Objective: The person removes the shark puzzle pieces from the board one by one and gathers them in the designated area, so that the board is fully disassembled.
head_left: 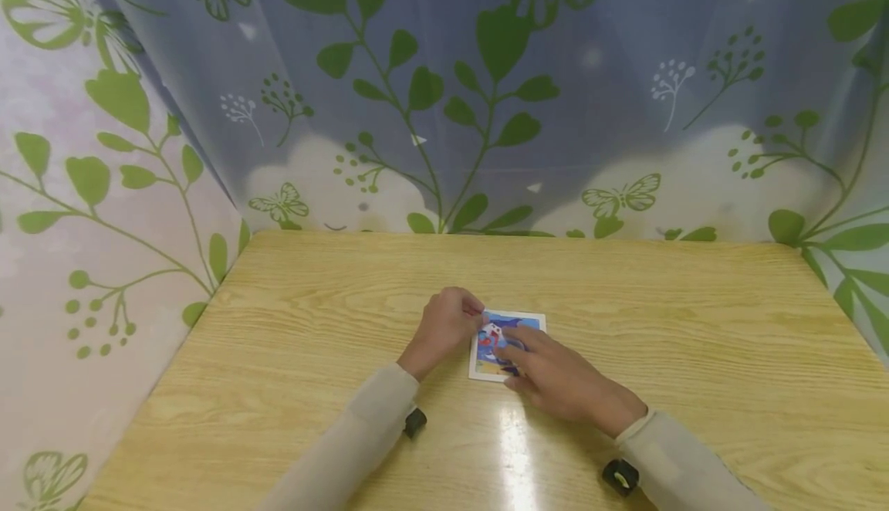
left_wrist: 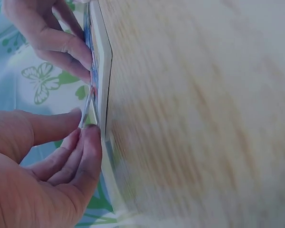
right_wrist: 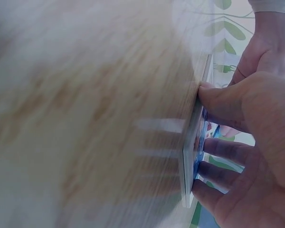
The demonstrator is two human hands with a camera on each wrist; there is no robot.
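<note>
A small square picture board point(head_left: 510, 377) with a white border and a blue sea scene lies flat on the table. My left hand point(head_left: 447, 322) is at its upper left corner. Between thumb and fingertips it pinches a thin, flat puzzle piece point(left_wrist: 87, 108), tilted up at the board's face. White and red patches show beside these fingertips in the head view. My right hand point(head_left: 566, 372) rests over the board's right side, fingers spread on the picture and thumb point(right_wrist: 210, 97) at the near edge. It covers much of the picture.
The wood-grain table point(head_left: 292, 310) extends around the board on all sides. A patterned curtain point(head_left: 430, 109) with leaves and butterflies hangs along the back edge, and similar cloth point(head_left: 83, 225) borders the left side. Dark wrist devices point(head_left: 620, 478) sit under both sleeves.
</note>
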